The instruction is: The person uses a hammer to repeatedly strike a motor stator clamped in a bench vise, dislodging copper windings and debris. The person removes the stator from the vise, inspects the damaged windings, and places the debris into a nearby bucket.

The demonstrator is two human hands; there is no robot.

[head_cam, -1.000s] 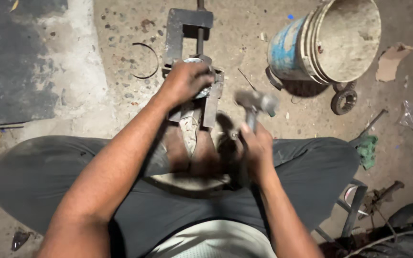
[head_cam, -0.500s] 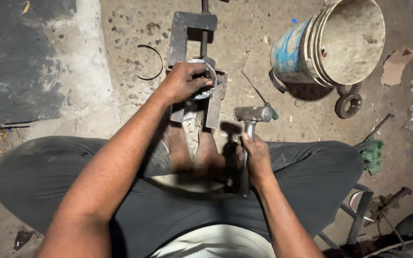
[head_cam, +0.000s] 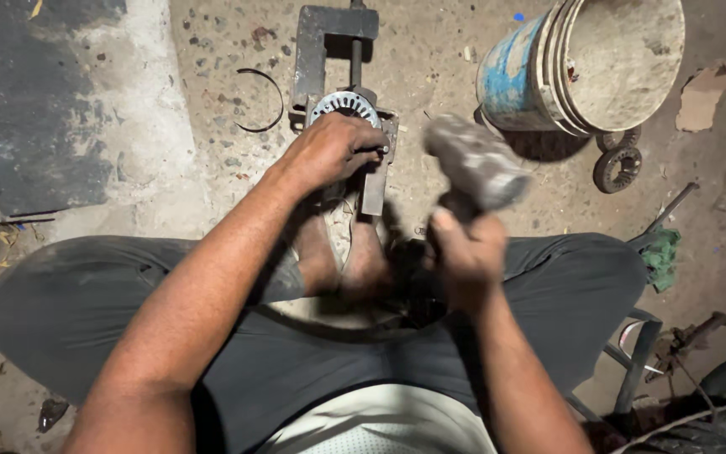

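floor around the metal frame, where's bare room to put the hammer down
Most open: the pale concrete strip between the dark mat and the metal frame, apart from a thin wire ring. Crowded on the right: the bucket, the gear wheels and green rag. The left hand covers the frame; the right hand holds the hammer.

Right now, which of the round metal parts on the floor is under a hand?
The slotted silver ring in the dark metal frame; the left hand rests on it. The two rusty wheels lie untouched beside the bucket.
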